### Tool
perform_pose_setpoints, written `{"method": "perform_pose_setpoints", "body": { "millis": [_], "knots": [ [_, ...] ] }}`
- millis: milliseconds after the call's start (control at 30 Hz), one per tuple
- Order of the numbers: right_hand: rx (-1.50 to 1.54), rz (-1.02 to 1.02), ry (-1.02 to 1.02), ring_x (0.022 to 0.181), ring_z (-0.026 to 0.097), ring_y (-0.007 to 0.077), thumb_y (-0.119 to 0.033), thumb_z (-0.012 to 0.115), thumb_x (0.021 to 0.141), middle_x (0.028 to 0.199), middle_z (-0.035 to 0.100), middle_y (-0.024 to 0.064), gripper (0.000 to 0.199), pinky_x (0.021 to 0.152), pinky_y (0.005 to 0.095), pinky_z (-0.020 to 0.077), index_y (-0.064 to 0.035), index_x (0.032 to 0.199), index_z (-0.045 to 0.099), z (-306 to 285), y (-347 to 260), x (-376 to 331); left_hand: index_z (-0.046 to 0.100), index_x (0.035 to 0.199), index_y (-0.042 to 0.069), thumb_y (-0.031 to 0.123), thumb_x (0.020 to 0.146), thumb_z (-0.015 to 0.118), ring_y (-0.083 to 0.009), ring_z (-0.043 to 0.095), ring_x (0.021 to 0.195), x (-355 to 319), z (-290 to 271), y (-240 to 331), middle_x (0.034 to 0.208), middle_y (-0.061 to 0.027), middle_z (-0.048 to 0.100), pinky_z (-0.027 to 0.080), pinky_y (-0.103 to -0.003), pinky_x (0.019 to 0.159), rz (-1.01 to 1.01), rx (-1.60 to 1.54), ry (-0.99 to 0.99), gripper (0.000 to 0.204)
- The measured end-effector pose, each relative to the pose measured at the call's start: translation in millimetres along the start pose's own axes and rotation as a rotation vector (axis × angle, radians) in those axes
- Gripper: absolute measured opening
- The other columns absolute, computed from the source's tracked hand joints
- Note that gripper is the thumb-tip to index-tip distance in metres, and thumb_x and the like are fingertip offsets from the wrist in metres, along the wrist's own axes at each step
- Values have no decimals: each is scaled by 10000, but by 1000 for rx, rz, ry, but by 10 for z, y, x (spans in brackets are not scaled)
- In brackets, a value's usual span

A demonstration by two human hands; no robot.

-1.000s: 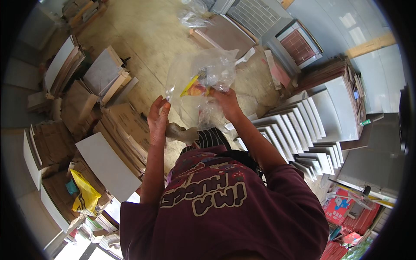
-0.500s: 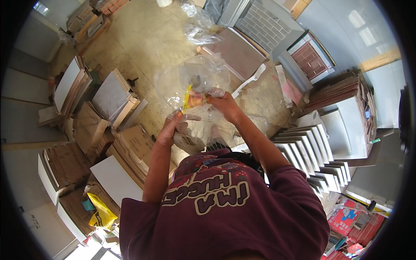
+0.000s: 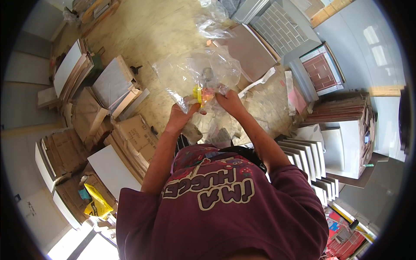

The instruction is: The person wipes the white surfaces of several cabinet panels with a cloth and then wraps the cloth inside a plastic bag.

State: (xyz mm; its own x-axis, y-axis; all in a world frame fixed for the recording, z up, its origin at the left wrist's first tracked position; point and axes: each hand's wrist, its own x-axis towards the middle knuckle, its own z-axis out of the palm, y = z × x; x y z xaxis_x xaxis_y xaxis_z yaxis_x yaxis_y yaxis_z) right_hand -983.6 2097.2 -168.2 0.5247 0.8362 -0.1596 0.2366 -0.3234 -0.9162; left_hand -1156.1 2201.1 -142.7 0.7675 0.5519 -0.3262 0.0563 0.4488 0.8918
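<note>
In front of my body, both hands grip a crumpled clear plastic bag [image 3: 173,78]. My left hand [image 3: 181,118] pinches its near left side, and my right hand [image 3: 229,104] is closed on its near right side. Between my fingers, a small yellow and red item [image 3: 203,93] shows through or on the film; whether it is inside or printed cannot be made out. A dark round spot shows just beyond it, too blurred to name. Below my hands are my shoes, partly hidden.
On the left lean stacks of tiles and flattened cardboard boxes [image 3: 136,141], with a yellow bag [image 3: 99,201] lower down. To the right stand white tile panels [image 3: 305,151] in a rack and a brown stack [image 3: 338,106]. A large brown slab [image 3: 249,52] and loose plastic wrap [image 3: 212,24] lie ahead.
Both hands and the bag have shifted slightly to the right. The bag hangs more spread to the left, and the yellow and red item is more covered by film and fingers. My view has turned slightly.
</note>
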Motion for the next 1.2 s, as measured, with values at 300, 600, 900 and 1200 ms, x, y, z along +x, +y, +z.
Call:
{"method": "perform_pose_setpoints", "body": {
  "millis": [300, 600, 900, 1200],
  "knots": [
    [626, 379, -27, 755, 612, 147, -90, 601, 840, 899, 633, 58, 303, 654, 276, 503, -43, 1136, 563, 185, -453, 836, 560, 1173, 22, 113, 845, 636, -133, 637, 716, 663, -663, 289, 872, -70, 668, 474, -240, 585, -25, 28, 84, 349],
    [853, 348, -14, 868, 626, 192, 2, 609, 819, 1035, 616, 83, 324, 749, 312, 538, -12, 1135, 541, 629, -857, 1956, 517, 1247, 68, 202, 875, 605, -29, 465, 498, 1293, -1500, 920, 915, -102, 673, 382, -192, 436, -86, -150, 116, 405],
    [488, -81, -26, 948, 570, 172, -48, 621, 826, 1066, 583, 69, 325, 793, 300, 494, -42, 1141, 542, 803, -1130, 2719, 377, 1350, 75, 451, 892, 513, -31, 341, 412, 1699, -2096, 1445, 1097, -100, 638, 283, -177, 374, -197, -304, -168, 608],
    [-388, -422, -97, 979, 547, 191, -121, 567, 868, 1071, 583, 83, 282, 808, 315, 468, -39, 1137, 553, 768, -561, 3686, 476, 1180, 39, 430, 900, 482, -101, 447, 540, 2487, -2029, 1841, 1102, -233, 597, 364, -213, 487, -226, -452, -218, 481]
  ]
}}
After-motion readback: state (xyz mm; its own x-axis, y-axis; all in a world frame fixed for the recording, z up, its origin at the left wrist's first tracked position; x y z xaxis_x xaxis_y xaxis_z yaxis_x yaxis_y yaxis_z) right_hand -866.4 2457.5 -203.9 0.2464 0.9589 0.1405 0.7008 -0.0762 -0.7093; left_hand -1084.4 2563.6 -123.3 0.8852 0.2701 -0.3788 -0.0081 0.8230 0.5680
